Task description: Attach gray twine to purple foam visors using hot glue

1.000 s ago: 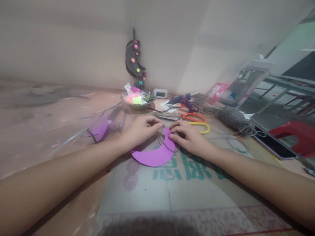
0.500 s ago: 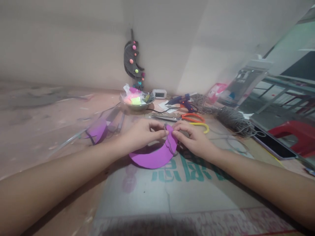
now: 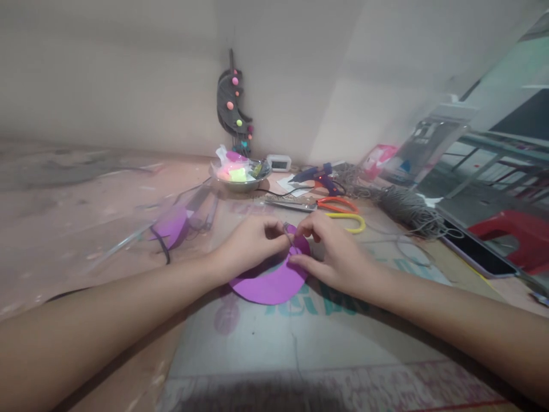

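A purple crescent of foam [image 3: 268,285] lies on a printed sack [image 3: 300,337] spread over the table. My left hand [image 3: 249,246] is closed in a pinch on a thin grey cord [image 3: 286,232] at the crescent's upper tip. My right hand [image 3: 332,252] meets it from the right, fingers curled and pressed on the same tip and cord. Both hands touch the purple crescent.
Behind the hands lie orange-handled scissors [image 3: 337,204], a yellow hook shape [image 3: 349,220], a blue glue gun [image 3: 317,173] and a heap of grey cord [image 3: 403,209]. A metal bowl of bright pieces [image 3: 240,173] stands at the back, a second purple piece [image 3: 171,226] lies left, a phone [image 3: 480,252] right.
Both hands have drawn closer together over the crescent's tip. The right hand has shifted from lying on the foam to pinching at the cord. The crescent has slid slightly toward me.
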### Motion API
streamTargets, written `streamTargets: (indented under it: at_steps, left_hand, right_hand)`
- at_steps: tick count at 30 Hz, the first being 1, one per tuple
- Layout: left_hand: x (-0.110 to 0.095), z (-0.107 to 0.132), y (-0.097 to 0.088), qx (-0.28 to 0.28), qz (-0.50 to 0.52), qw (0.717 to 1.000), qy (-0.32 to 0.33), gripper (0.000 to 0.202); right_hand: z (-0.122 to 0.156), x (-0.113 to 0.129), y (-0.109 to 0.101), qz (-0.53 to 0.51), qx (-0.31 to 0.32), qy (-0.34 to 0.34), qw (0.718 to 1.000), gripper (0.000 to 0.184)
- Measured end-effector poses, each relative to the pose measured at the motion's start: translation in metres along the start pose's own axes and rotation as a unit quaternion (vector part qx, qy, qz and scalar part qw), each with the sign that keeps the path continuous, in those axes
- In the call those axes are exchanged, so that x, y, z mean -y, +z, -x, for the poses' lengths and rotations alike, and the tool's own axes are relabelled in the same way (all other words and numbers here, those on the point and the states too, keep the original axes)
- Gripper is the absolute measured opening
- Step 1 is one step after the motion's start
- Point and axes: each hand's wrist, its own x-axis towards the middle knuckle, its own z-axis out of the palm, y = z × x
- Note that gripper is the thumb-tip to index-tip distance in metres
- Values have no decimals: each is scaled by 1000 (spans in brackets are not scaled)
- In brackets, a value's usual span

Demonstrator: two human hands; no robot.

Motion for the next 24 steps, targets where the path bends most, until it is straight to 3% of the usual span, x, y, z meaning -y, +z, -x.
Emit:
streamTargets:
  at_steps: [2,4,8,13,17,20,24]
  left_hand:
    - [0,0,0,8,4,1000,-2,17]
    - [0,1,-1,18,7,1000,-4,23]
    - [1,1,-2,24,4,1000,7,26]
    - [3,0,0,46,19,999,6,29]
    - [4,0,0,64,37,996,39,28]
    - [5,0,-1,74,31,996,43,29]
    - [6,0,-2,90,23,995,31,27]
  right_hand:
    - [-1,-5,1,-3,-3,-14,1000,8]
    - [-3,-10,1,-17,-15,-9,1000,3]
    - [-6,-11,-2,-102,-31,94,990,2]
    - [-10,-7,-6,-325,-24,216,921,9]
    - [-12,-10,-5,-415,-28,230,880,16]
    - [-11,-14,-2,-396,-29,215,892,16]
    - [-9,-17,1,-293,-23,188,937,17]
